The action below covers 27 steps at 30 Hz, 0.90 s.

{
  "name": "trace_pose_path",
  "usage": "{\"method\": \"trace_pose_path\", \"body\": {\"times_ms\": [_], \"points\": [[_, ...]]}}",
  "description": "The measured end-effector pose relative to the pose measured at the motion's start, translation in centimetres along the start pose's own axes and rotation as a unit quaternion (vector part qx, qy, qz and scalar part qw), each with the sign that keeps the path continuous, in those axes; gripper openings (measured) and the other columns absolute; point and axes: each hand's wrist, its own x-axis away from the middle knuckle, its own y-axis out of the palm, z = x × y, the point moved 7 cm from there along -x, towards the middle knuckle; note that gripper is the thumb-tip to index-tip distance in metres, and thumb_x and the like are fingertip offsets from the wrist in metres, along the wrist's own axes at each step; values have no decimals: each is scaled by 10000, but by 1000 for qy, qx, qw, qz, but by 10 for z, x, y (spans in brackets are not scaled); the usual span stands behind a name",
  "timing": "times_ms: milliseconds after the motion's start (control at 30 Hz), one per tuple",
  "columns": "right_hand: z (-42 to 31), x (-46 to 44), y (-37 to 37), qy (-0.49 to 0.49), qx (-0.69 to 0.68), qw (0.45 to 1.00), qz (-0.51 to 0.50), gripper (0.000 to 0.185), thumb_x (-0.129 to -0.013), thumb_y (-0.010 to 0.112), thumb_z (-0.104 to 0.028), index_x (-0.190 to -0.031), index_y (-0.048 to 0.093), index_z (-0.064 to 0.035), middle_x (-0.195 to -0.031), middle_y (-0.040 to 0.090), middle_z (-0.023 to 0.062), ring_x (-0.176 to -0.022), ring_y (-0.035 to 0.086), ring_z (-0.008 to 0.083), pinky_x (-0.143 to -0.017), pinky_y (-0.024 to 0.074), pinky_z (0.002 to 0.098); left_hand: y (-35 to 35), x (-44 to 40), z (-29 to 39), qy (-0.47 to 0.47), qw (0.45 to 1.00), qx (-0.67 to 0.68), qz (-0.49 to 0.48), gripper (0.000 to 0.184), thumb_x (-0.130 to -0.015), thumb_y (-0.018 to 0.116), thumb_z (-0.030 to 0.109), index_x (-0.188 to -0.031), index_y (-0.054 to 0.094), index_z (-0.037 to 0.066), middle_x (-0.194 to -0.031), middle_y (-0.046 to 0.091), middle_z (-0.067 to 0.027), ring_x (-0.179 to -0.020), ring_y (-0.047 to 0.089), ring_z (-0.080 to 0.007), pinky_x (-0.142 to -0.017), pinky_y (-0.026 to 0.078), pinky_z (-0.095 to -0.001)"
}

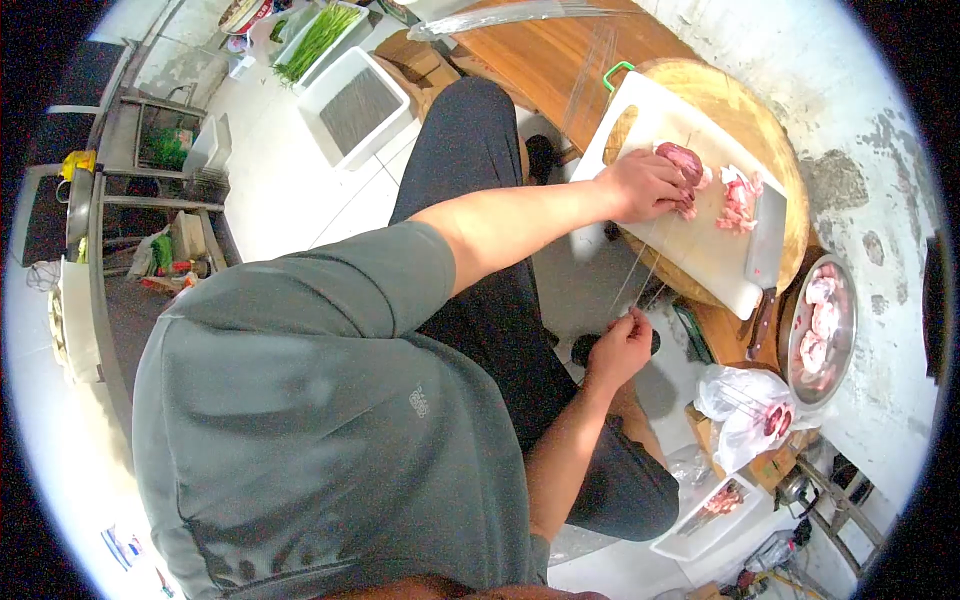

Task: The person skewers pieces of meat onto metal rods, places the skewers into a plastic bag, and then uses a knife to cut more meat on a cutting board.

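Note:
My left hand (pixel 645 187) is closed on a piece of dark red meat (pixel 680 160) at the near side of the white cutting board (pixel 660 110). Lower down, off the board's edge, my right hand (pixel 620 348) pinches the ends of several thin skewers (pixel 642 275). These run up toward the meat under my left hand; whether their tips are in it is hidden by my fingers. Cut pink and white meat pieces (pixel 738 200) lie farther across the board. Beside them rests a cleaver (pixel 766 235), its dark handle beyond the board's corner.
The board sits on a round wooden block (pixel 790 150) on a wooden table (pixel 520 50). A steel bowl (pixel 848 330) holds pale meat lumps. Skewered meat lies on a plastic bag (pixel 735 395). White tubs (pixel 403 110) hold skewers and green stalks. A wall stands close behind.

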Motion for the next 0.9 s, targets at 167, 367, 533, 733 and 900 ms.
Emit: {"method": "trace_pose_path", "body": {"times_ms": [167,367,533,733,900], "points": [[-1,1,1,21,-13,1000,3,260,-972,562,-160,-1109,663,36,-769,650,54,-686,593,132,-644,474,271,1,1,0,5,1000,-6,-3,191,-792,736,260,-973,757,203,-1120,691,51,-1134,617,-186,-1004,452,-390],[-2,4,0,33,-24,999,-13,281,-967,558,-159,-1134,661,42,-783,653,54,-704,594,131,-658,475,276,-2,-1,3,0,1000,-23,-3,194,-805,723,246,-991,758,204,-1112,687,50,-1138,608,-191,-995,456,-384],[-5,7,-1,17,-7,1000,6,298,-966,559,-172,-1138,661,49,-779,652,53,-700,593,137,-664,478,279,1,-1,2,9,1000,-14,-3,178,-806,721,246,-972,766,201,-1094,686,42,-1126,609,-193,-975,469,-377],[1,1,0,-21,12,1000,16,287,-971,568,-174,-1126,661,49,-767,647,52,-691,590,134,-657,477,279,-2,-2,5,9,1000,-20,7,151,-801,719,250,-932,767,195,-1067,686,41,-1107,615,-185,-960,476,-375],[7,-2,3,-33,12,999,19,269,-976,566,-160,-1118,657,50,-770,652,56,-684,586,127,-642,471,272,-5,-3,9,20,999,-36,15,118,-806,701,248,-886,755,180,-1033,687,41,-1071,625,-185,-931,484,-379]]}}
